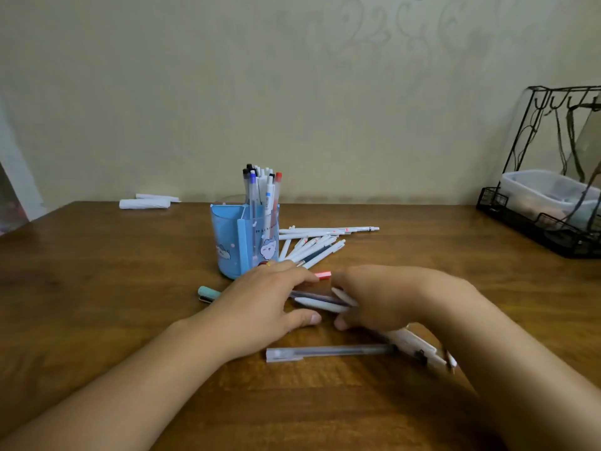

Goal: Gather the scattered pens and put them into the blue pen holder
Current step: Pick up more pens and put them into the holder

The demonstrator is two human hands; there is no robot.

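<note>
Worktop: brown wooden worktop set against a pale patterned wall.
Pen holder: the blue pen holder stands upright near the middle of the worktop, just beyond the left hand; it has several compartments and cartoon figures on its front.
Pens in holder: a cluster of standing pens sits in its right-hand compartment, caps black, blue, white and red.
Loose pile: a fan of white pens lies flat just right of the holder, tips pointing different ways.
Left hand: the left hand rests palm down on the worktop in front of the holder, fingers fairly straight and laid over pens; its grip looks open, pressing rather than curling.
Right hand: the right hand is beside it, fingers curled round a small bundle of pens whose ends stick out toward the left hand; the grip is closed on that bundle.
Red cap: a red-capped end shows between the two hands.
Teal pen: a teal-capped pen lies partly under the left hand, at its left.
Clear pen: a clear pen lies alone, near the person.
More pens: white pens lie under the right wrist, blurred.
Wire rack: a black wire rack holding a clear plastic tub stands at the far right.
Paper rolls: two white rolled items lie at the far left edge, by the wall.
</note>
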